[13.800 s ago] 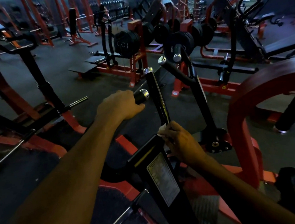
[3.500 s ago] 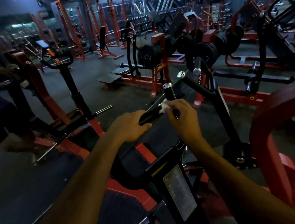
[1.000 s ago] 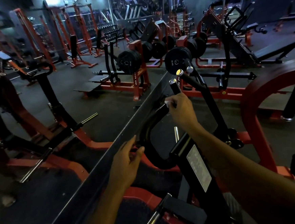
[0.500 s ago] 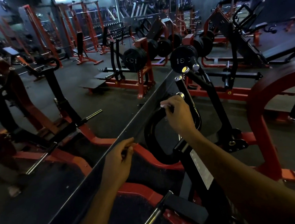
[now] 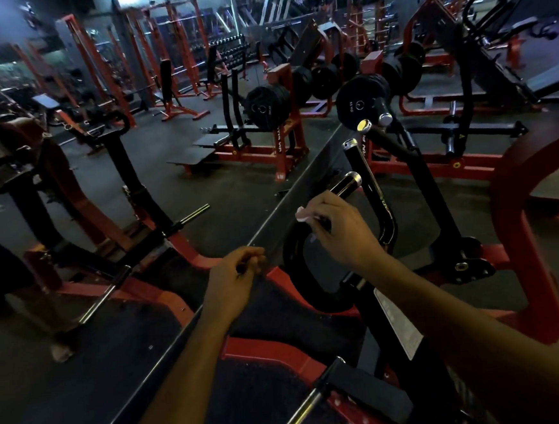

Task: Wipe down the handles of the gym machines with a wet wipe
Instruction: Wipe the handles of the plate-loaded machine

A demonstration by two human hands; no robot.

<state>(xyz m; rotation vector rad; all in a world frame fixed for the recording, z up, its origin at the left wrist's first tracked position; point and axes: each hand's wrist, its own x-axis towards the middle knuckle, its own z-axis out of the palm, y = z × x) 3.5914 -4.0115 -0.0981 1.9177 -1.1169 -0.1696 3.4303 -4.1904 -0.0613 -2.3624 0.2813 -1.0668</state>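
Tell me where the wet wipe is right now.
Head view, centre: the wet wipe is pinched in the right hand on the black handle, beside the mirror edge.

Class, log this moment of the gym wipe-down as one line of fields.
right hand: holds wet wipe on black handle | left hand: loosely curled, off handle | stage: wiping

Two hands (image 5: 240, 282) (image 5: 343, 230), one wet wipe (image 5: 302, 214), three chrome-capped handles (image 5: 348, 184)
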